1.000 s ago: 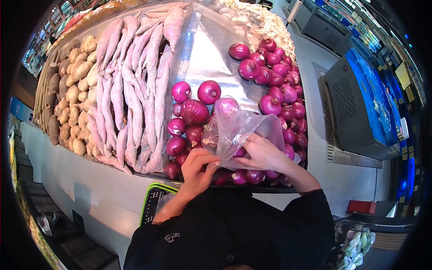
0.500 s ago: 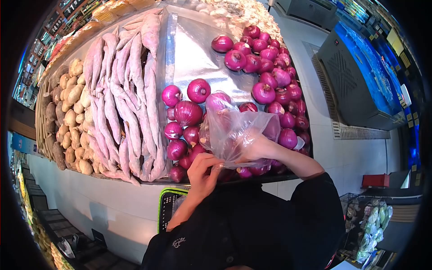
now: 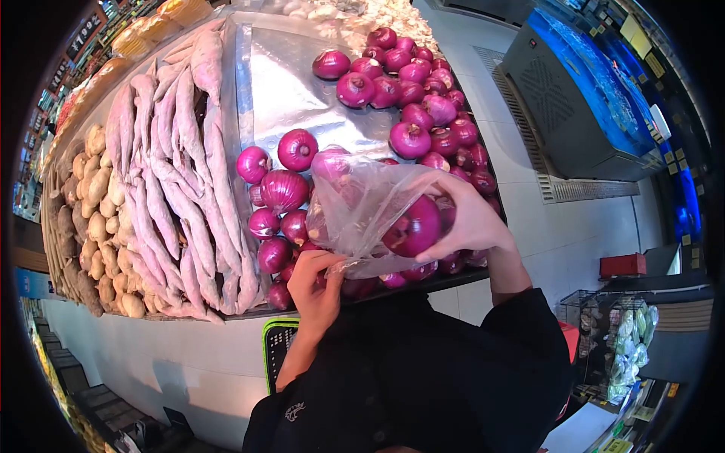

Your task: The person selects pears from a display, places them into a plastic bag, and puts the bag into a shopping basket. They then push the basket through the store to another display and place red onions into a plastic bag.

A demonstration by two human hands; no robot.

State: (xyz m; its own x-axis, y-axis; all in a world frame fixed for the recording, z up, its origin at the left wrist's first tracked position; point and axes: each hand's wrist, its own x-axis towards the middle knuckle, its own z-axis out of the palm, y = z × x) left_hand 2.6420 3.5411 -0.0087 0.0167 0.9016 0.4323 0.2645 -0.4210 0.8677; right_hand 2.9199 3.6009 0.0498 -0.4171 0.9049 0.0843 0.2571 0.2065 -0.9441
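Observation:
My left hand (image 3: 315,291) pinches the lower left edge of a clear plastic bag (image 3: 355,208) above the red onions. In my right hand (image 3: 477,219) is a large red onion (image 3: 414,228), with the fingers curved round its right side at the bag's right edge. Bag film covers part of this onion. Folds of the bag blur whatever lies inside or behind it. Loose red onions (image 3: 284,191) lie to the left of the bag, and more onions (image 3: 410,140) are heaped behind it and to its right.
Sweet potatoes (image 3: 185,189) and potatoes (image 3: 98,185) fill the stand's left side. Bare silver lining (image 3: 291,83) shows behind the onions. A green-rimmed basket (image 3: 277,343) is below the stand's front edge. A grey case with a blue top (image 3: 559,94) stands right.
My right hand has drawn back from inside or behind the bag to its right side, and a large onion now shows in it. The view has shifted, so the stand appears further left.

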